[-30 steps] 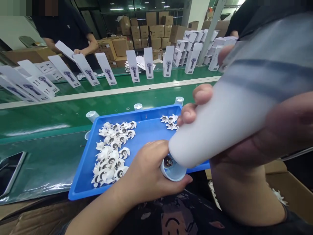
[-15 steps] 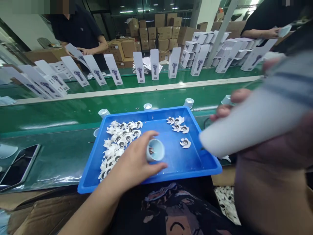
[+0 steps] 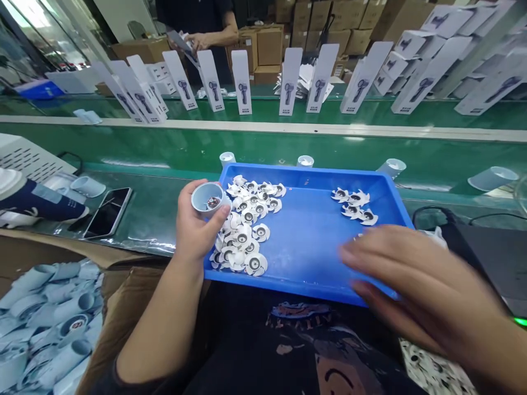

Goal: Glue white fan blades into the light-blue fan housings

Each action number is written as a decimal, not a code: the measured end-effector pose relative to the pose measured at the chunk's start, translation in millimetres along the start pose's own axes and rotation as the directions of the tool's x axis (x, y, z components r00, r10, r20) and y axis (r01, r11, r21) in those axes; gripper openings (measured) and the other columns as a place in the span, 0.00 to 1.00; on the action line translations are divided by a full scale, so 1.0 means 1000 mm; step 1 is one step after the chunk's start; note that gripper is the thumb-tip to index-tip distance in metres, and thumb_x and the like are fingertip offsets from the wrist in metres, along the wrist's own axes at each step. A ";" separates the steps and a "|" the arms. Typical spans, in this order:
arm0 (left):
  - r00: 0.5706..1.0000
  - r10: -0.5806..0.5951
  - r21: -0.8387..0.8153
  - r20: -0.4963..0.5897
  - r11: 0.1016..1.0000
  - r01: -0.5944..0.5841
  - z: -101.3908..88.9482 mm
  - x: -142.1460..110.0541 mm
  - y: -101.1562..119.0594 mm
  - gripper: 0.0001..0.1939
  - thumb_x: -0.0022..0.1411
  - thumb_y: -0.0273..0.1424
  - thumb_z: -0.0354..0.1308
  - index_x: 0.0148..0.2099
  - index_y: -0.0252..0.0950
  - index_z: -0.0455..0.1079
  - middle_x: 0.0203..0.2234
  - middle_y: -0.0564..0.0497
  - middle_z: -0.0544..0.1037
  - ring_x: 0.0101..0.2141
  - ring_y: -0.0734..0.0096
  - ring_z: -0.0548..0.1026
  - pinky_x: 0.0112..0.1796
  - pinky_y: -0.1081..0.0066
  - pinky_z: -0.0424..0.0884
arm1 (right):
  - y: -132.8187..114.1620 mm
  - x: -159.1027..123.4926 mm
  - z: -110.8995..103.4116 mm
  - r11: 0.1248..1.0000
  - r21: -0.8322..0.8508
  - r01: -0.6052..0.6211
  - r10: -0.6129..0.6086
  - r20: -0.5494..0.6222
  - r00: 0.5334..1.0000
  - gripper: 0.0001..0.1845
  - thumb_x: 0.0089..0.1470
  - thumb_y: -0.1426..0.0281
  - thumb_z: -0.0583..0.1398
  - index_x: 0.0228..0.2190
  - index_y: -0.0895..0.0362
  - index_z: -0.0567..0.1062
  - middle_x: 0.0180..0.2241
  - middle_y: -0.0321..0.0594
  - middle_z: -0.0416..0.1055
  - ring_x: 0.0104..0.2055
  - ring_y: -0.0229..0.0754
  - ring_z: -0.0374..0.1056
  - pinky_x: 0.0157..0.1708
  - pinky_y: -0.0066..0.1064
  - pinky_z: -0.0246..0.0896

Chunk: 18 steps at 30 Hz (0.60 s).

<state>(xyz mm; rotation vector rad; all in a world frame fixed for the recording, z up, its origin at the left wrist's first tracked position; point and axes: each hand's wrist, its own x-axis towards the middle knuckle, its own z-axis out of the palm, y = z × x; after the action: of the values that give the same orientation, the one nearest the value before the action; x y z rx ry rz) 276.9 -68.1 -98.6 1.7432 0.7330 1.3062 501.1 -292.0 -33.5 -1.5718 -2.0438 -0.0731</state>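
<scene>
The pale-blue cup (image 3: 201, 196), smooth and round-walled with a small coppery part (image 3: 213, 203) inside, is clasped in my left grip (image 3: 200, 227), its mouth and long axis tilted up toward me. My right grip (image 3: 391, 274), blurred, has thumb and fingers parted over a blue tray (image 3: 304, 230) holding curved white fan blades (image 3: 244, 237); printed boxes (image 3: 241, 82) stand beyond.
</scene>
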 end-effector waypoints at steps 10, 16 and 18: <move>0.999 -0.016 0.090 0.035 0.996 0.013 -0.010 -0.007 -0.003 0.31 0.53 0.41 0.68 0.56 0.41 0.62 0.49 0.44 0.74 0.50 0.56 0.75 0.49 0.59 0.73 | 0.030 0.108 0.130 0.949 -0.130 -0.287 0.307 0.586 0.750 0.17 0.62 0.61 0.62 0.45 0.61 0.73 0.41 0.43 0.72 0.40 0.41 0.70 0.40 0.36 0.70; 0.995 -0.064 0.082 0.079 0.995 0.058 -0.011 -0.009 0.003 0.31 0.52 0.40 0.68 0.56 0.41 0.63 0.49 0.44 0.75 0.48 0.55 0.76 0.47 0.58 0.74 | 0.042 0.074 0.101 0.979 -0.191 -0.073 0.177 0.615 0.768 0.08 0.60 0.75 0.60 0.42 0.60 0.74 0.49 0.46 0.69 0.51 0.49 0.65 0.51 0.44 0.61; 0.994 -0.074 0.082 0.079 0.994 0.067 -0.011 -0.009 0.006 0.31 0.51 0.40 0.68 0.56 0.41 0.64 0.48 0.44 0.75 0.46 0.54 0.76 0.46 0.56 0.74 | 0.045 0.058 0.086 0.979 -0.202 -0.017 0.150 0.662 0.734 0.09 0.59 0.76 0.60 0.42 0.57 0.75 0.51 0.44 0.70 0.51 0.52 0.65 0.53 0.46 0.58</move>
<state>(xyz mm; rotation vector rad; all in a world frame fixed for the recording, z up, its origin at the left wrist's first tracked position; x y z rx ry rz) 263.6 -75.4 -96.3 1.8062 0.8015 1.1649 499.3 -195.3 -92.0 -2.0144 -2.5575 0.4251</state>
